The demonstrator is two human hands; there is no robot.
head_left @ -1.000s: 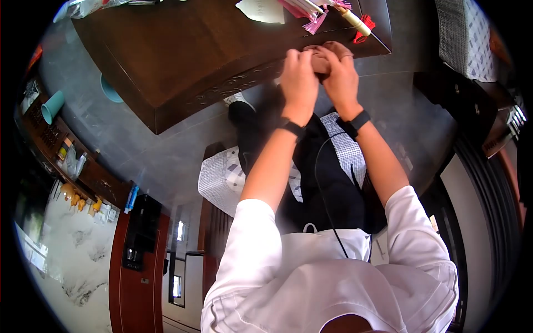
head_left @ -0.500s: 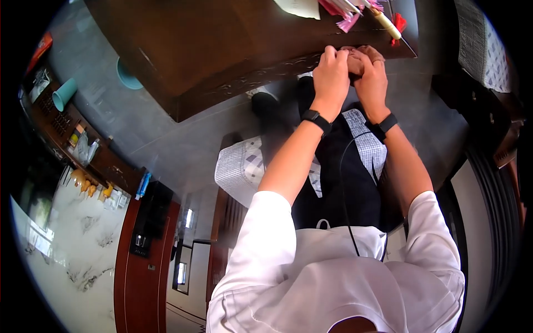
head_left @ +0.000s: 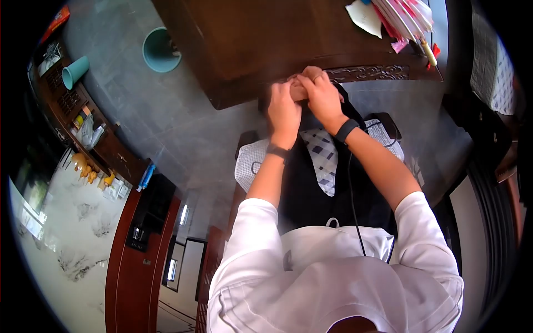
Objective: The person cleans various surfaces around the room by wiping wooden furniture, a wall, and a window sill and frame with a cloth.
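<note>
My left hand and my right hand meet close together near the front edge of the dark wooden table. Their fingers are bent around a small brownish-pink thing, mostly hidden by the fingers and blurred, so its kind cannot be made out. Each wrist wears a black band. Below my hands are black-clad legs and a chair cushion with a grey and white check.
On the table's far right lie a white sheet and a pink-and-white bundle with a pale handle. A teal bin stands on the floor, left of the table; another teal container is by the cabinet. A black cable hangs before me.
Both hands, still together around the brownish-pink thing, have moved left along the table edge and lower in view. The view has shifted, showing more of the bin and the bundle.
</note>
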